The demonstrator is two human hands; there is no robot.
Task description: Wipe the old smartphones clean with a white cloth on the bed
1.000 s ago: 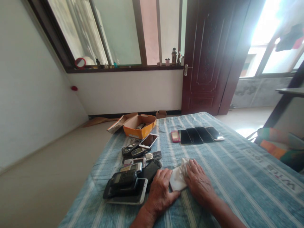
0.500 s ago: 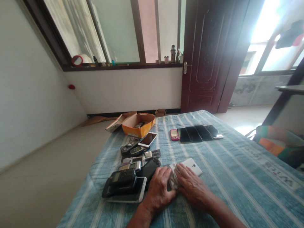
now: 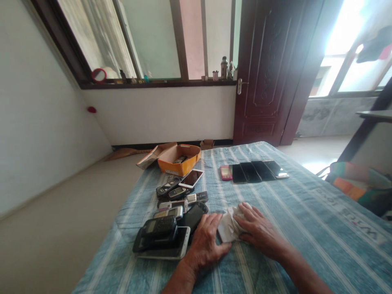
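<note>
A white phone (image 3: 226, 232) lies on the striped cloth, its far part hidden beneath a crumpled white tissue (image 3: 233, 220). My left hand (image 3: 208, 237) holds the near left end of this phone between thumb and fingers. Over the far right part, my right hand (image 3: 260, 230) presses the tissue against the phone, its fingers wrapped onto the tissue. Just left of my left hand are several piled phones, among them a black one (image 3: 192, 216) and a large white-edged one (image 3: 183, 243).
An orange box (image 3: 174, 168) with its lid open stands at the cloth's far left edge. Farther back on the right lie a pink phone (image 3: 226, 173) and several dark phones (image 3: 252, 171) in a row. A dark red door (image 3: 266, 73) stands beyond.
My right hand has slid to the right along the phone with the tissue, which now covers its far end. My left hand has stayed almost in place.
</note>
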